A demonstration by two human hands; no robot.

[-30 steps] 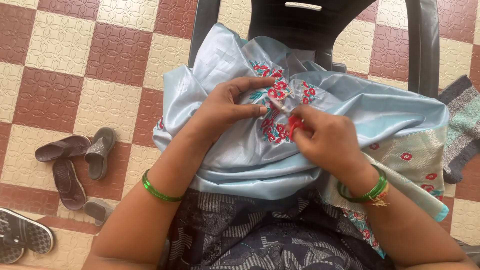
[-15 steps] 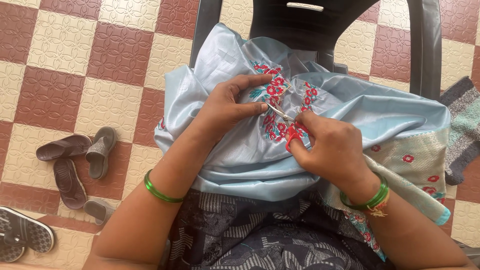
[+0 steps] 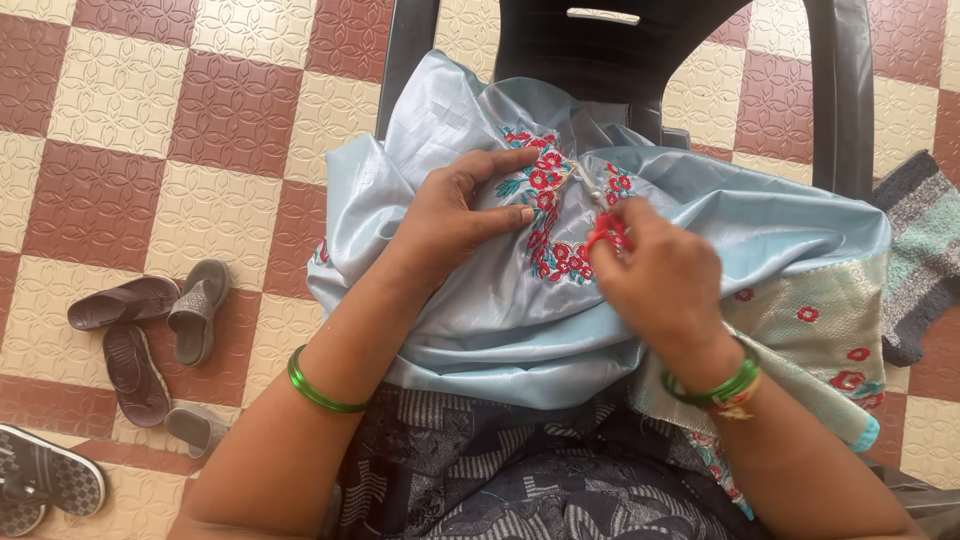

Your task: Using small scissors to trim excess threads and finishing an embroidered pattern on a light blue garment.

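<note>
A light blue satin cloth (image 3: 480,320) with red floral embroidery (image 3: 548,190) lies bunched over my lap. My left hand (image 3: 455,215) presses down on the cloth, its fingers and thumb pinching the embroidered patch. To the right of the flowers, my right hand (image 3: 660,280) grips small scissors (image 3: 600,200) by their red handles. The metal blades point up into the embroidery between two flower clusters. Green bangles circle both wrists. Under the right forearm lies a woven border (image 3: 830,330) with red motifs.
A dark plastic chair (image 3: 600,50) stands just beyond the cloth. Brown sandals (image 3: 150,320) and a dark shoe (image 3: 40,480) lie on the red and cream checked floor (image 3: 130,100) at the left. A striped grey mat (image 3: 925,240) sits at the right.
My right hand shifted slightly right and the scissor blades moved further up into the embroidery. My left hand adjusted its pinch on the cloth.
</note>
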